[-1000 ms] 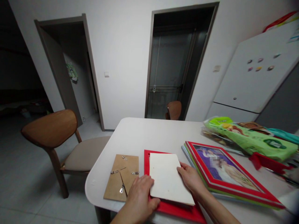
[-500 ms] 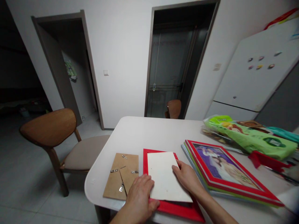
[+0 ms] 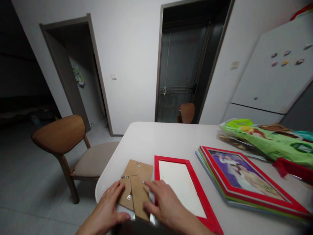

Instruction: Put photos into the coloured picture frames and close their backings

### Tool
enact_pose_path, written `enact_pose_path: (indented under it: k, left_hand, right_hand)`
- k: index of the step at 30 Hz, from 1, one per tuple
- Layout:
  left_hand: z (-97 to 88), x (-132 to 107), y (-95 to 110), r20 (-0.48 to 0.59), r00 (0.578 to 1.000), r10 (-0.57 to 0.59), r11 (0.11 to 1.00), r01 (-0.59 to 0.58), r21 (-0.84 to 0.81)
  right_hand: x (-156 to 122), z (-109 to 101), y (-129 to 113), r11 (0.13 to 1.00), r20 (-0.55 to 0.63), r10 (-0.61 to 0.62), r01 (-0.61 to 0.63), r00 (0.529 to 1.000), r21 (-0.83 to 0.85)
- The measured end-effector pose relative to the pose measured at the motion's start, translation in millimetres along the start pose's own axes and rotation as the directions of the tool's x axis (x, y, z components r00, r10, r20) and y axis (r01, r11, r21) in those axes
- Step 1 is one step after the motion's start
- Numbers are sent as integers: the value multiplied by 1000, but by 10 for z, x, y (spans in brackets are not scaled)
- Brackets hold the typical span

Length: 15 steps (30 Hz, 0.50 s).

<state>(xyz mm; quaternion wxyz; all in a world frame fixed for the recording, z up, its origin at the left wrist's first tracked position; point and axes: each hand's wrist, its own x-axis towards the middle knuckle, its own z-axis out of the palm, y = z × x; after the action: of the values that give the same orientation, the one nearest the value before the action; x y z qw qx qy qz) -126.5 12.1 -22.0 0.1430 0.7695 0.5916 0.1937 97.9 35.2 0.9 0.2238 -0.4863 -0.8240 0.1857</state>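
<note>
My left hand (image 3: 105,209) grips the left edge of a brown picture-frame backing board (image 3: 145,169), thumb near its lower edge. On the board's right side, my right hand (image 3: 168,204) has its fingers over the surface and thumb by the stand flap. Metal clips and a narrow stand leg (image 3: 139,199) show on the board's upward face. Just right of it lies a red picture frame (image 3: 199,189), with a white sheet (image 3: 179,182) sitting inside its border. My right hand and forearm cover the frame's lower left part.
A stack of picture frames (image 3: 227,186), topped by a red one with a photo, lies on the right of the white table (image 3: 156,137). Behind it are a green package (image 3: 271,137) and a red object (image 3: 290,169). A wooden chair (image 3: 61,133) stands to the left.
Both hands have moved left from the white sheet to the backing board. The sheet now lies inside the red frame's border. The board has turned slightly, and its stand leg is swung out.
</note>
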Motion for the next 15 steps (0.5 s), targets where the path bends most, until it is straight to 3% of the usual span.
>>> enact_pose_path:
  k: [4,7,11,15]
  left_hand:
    - [149,-48,-154,-111,986,122,991,-115,62]
    - [219,-44,-204,-208,956,208,977,-192,97]
    - [85,-51,-57,-325,886,330,942,-283,182]
    - [-13,15,392,-402,815,417,908,-364,206]
  right_hand:
    - [59,358,-318,997,-23,53,-54,998,-52]
    - [106,411,-334,996,-18,79,-78,997,49]
    - [44,76,-334,972,-46,-5,16,999,235]
    - [-145,-389,-223,978,-95,2,17,995,206]
